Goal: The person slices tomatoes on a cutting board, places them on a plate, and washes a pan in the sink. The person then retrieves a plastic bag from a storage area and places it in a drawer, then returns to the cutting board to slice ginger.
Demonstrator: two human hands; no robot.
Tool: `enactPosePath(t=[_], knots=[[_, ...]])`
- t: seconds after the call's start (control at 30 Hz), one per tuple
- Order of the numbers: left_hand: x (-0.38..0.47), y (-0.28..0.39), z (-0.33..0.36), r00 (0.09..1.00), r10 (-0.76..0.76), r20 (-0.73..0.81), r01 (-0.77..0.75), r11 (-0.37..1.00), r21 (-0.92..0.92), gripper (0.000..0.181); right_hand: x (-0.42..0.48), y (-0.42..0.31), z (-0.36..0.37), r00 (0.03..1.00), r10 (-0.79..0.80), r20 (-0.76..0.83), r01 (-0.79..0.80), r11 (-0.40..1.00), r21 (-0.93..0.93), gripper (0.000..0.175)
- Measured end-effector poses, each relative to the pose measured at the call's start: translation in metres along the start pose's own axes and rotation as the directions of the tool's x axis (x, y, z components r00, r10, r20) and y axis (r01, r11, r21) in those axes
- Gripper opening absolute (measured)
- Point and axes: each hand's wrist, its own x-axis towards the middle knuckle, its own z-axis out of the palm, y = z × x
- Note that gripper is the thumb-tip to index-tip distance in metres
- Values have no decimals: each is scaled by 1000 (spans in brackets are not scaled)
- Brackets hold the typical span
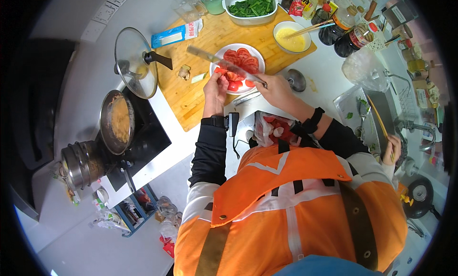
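Note:
My right hand [273, 91] grips the handle of a kitchen knife [214, 61], whose blade reaches up and left across a white plate [263, 57]. Sliced tomato [250, 63] lies on the plate, with larger tomato pieces [234, 85] near its lower edge. At the plate's lower left, my left hand [216, 88] has its fingers at a tomato piece beside the blade; whether it grips the piece is unclear. The plate rests partly on a wooden cutting board [182, 107]. Left of it on the board lie a piece of ginger [184, 72] and a short scallion piece [199, 78].
A bowl of beaten egg [291, 38] and a dish of chopped greens [252, 6] stand behind. Left are a glass lid [136, 63] and a frying pan [117, 122] on the cooktop. Another person's hand [391, 149] holds chopsticks at the sink, right.

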Motion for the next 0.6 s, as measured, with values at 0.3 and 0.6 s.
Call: enactPosePath(t=[0.3, 0.6], knots=[[-5, -13, 13, 990, -86, 114, 103, 983, -149, 21, -6, 0, 1, 986, -163, -33, 155, 973, -171, 28], [-16, -4, 15, 990, -119, 70, 136, 926, -353, 24, -8, 11, 12, 978, -198, -62, 183, 963, -197, 31]])
